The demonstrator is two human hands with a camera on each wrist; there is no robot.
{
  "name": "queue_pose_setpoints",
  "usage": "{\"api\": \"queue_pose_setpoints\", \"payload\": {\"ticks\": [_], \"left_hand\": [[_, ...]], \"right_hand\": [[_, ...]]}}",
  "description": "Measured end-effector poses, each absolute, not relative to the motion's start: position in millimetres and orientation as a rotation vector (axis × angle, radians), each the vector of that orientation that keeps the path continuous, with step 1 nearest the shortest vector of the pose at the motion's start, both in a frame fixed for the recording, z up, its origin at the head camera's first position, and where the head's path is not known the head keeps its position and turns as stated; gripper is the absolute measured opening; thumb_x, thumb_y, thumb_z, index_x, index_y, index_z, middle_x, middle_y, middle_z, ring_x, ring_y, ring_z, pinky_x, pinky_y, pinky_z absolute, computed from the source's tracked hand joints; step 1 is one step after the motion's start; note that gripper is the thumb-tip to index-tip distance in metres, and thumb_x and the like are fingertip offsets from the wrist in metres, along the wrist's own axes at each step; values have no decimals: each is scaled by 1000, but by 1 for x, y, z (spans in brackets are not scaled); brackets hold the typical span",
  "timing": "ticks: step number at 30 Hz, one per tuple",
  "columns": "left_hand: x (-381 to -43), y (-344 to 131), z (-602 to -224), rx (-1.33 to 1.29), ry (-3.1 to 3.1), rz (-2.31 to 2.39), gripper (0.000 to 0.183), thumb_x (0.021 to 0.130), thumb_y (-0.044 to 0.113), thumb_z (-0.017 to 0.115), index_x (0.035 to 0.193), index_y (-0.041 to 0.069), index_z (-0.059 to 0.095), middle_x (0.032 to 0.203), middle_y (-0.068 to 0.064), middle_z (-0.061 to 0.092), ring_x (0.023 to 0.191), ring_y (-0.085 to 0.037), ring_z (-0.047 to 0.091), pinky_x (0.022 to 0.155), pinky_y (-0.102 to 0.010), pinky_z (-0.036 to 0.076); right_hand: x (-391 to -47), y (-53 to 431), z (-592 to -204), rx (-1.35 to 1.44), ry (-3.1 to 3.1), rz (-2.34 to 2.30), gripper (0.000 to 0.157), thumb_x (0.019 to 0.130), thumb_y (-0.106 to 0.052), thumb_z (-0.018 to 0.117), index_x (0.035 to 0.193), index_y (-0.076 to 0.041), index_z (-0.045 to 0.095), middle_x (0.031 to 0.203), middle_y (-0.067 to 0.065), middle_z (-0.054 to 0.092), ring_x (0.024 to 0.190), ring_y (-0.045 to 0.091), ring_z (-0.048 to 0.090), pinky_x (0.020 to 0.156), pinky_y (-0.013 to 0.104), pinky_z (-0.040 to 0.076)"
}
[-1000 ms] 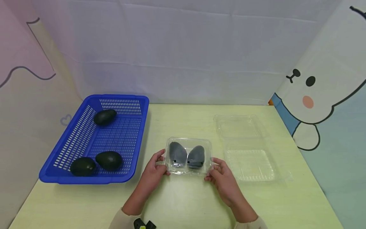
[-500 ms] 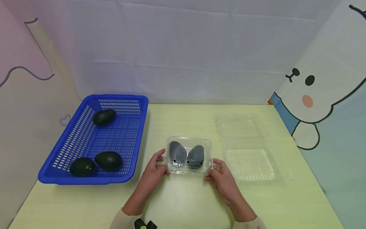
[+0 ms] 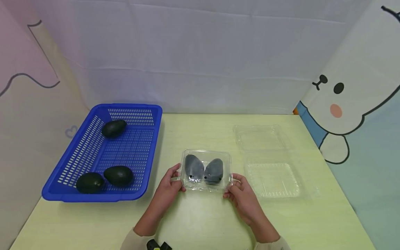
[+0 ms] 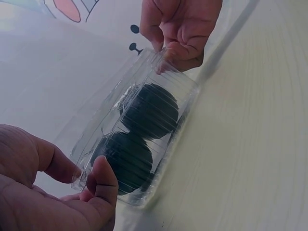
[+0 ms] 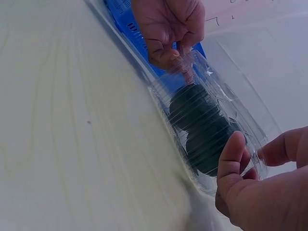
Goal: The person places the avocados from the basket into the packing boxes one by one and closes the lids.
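Note:
A clear plastic clamshell box [image 3: 204, 155] sits at the middle of the table with its lid down. Inside lie two dark avocados [image 3: 194, 167], side by side. My left hand [image 3: 168, 189] pinches the box's left rim near the front corner, thumb on the near side. At the opposite end, my right hand [image 3: 246, 199] pinches the rim between thumb and fingers. In the left wrist view the box's ribbed wall [image 4: 163, 159] shows, with both avocados behind it. The right wrist view shows the right thumb [image 5: 233, 154] against the lid edge.
On the left stands a blue plastic basket [image 3: 153, 139] with three avocados [image 3: 118, 175] in it. To the right a second clear clamshell box [image 3: 275, 180] lies opened out flat. A white cloth backdrop [image 3: 200, 69] hangs behind the table.

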State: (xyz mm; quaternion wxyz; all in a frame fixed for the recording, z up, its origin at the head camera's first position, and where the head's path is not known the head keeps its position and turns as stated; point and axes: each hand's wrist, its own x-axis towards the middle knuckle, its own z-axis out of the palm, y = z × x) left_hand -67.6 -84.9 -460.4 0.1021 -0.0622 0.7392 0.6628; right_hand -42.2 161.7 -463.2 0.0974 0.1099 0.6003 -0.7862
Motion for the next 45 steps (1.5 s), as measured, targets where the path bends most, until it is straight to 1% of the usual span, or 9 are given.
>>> {"api": "queue_pose_setpoints", "payload": {"ticks": [7, 12, 19, 25, 33, 39, 45], "left_hand": [[-67, -85, -459, -179, 2194, 1946, 66, 89, -4, 50, 154, 2, 42, 123, -19, 48, 76, -21, 65, 76, -30, 52], [-66, -86, -457, -155, 2192, 1956, 66, 89, -5, 50, 154, 0, 42, 123, -20, 49, 76, -21, 65, 75, -30, 52], [-67, -87, -457, -154, 2186, 1950, 65, 89, -6, 49, 154, 0, 42, 123, -20, 49, 77, -21, 65, 76, -30, 51], [-66, -87, -456, -139, 2174, 1969, 66, 89, -8, 48, 154, -2, 39, 123, -20, 47, 77, -21, 64, 74, -29, 50], [-66, -90, -455, -111, 2181, 1964, 63, 92, -10, 49, 154, -3, 39, 123, -20, 49, 78, -22, 62, 72, -30, 50], [-66, -89, -454, -116, 2178, 1954, 63, 92, -10, 49, 153, -2, 41, 123, -22, 49, 79, -22, 62, 74, -31, 51], [-65, -90, -452, -110, 2220, 1900, 62, 94, -8, 49, 155, -1, 38, 125, -22, 49, 81, -21, 63, 73, -31, 52]], "right_hand": [[-42, 162, -464, 321, 1776, -2321, 47, 97, 10, 45, 142, 4, 30, 95, 10, 51, 79, 18, 56, 73, 27, 54], [-42, 163, -464, 325, 1777, -2311, 47, 97, 10, 46, 141, 4, 31, 94, 9, 51, 80, 18, 56, 73, 27, 54], [-42, 163, -464, 328, 1772, -2311, 46, 97, 10, 46, 140, 3, 32, 91, 7, 52, 78, 17, 56, 71, 26, 53], [-42, 164, -464, 318, 1764, -2312, 46, 98, 10, 46, 141, 3, 32, 92, 7, 53, 79, 17, 56, 70, 26, 53], [-42, 164, -464, 322, 1754, -2322, 47, 97, 10, 47, 141, 3, 32, 92, 7, 53, 79, 17, 56, 70, 25, 53], [-42, 164, -463, 328, 1764, -2317, 46, 97, 10, 47, 141, 3, 33, 93, 8, 54, 79, 16, 56, 70, 25, 53], [-41, 164, -463, 342, 1778, -2308, 46, 98, 9, 47, 141, 4, 33, 92, 8, 54, 79, 16, 57, 72, 26, 54]]}}
